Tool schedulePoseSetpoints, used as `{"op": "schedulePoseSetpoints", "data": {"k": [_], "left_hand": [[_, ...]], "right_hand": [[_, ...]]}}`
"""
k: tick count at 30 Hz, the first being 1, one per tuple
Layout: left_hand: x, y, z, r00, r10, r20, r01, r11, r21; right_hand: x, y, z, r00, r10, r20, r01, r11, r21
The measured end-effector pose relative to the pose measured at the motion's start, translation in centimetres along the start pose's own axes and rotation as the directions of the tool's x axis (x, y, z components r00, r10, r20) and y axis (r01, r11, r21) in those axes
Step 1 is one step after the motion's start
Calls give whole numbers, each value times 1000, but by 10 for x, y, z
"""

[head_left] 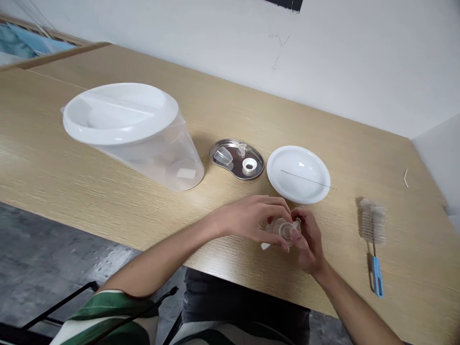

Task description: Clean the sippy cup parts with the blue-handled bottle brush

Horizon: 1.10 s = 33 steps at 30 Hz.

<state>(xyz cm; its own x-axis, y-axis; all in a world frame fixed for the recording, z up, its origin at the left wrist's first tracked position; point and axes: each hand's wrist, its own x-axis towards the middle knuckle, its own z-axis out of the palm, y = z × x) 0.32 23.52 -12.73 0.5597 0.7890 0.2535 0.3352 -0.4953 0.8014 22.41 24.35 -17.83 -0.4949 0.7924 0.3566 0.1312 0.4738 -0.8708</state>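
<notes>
Both my hands hold a clear, round plastic part (285, 231) above the table's front edge; it has concentric rings on its face, and its exact kind is not plain. My left hand (257, 218) arches over it with fingers and thumb closed around its left side. From the right, my right hand (309, 239) pinches it, thumb on its near face. A small white tab (265, 246) shows under the left fingers. Just beyond, a kidney-shaped metal tray (237, 173) carries a clear cup-shaped cap (223, 155), a white screw ring (249, 166) and a small clear piece (241, 150).
A white bowl (298, 191) has a thin wire rod (305, 179) across it. At right lies a bottle brush (373, 225) with a blue handle. A large translucent bin (154, 158) with a white lid (122, 136) stands at left. The white wall (215, 38) borders the table.
</notes>
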Motion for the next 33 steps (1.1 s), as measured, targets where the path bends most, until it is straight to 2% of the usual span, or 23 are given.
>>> {"op": "schedulePoseSetpoints", "data": {"k": [9, 17, 26, 33], "left_hand": [[-2, 0, 1, 999, 31, -23, -31, 999, 20], [-2, 1, 4, 998, 60, -35, -58, 995, 80], [-2, 4, 8, 997, 72, -37, -69, 995, 71], [-2, 1, 11, 989, 137, -54, -131, 987, 97]], "right_hand": [[0, 8, -4, 994, -76, 73, 75, 997, 12], [-3, 11, -1, 997, -69, 34, 68, 997, 28], [-6, 10, -1, 999, -39, 12, 38, 998, 44], [-4, 7, -2, 999, -45, -4, 46, 994, 97]]}}
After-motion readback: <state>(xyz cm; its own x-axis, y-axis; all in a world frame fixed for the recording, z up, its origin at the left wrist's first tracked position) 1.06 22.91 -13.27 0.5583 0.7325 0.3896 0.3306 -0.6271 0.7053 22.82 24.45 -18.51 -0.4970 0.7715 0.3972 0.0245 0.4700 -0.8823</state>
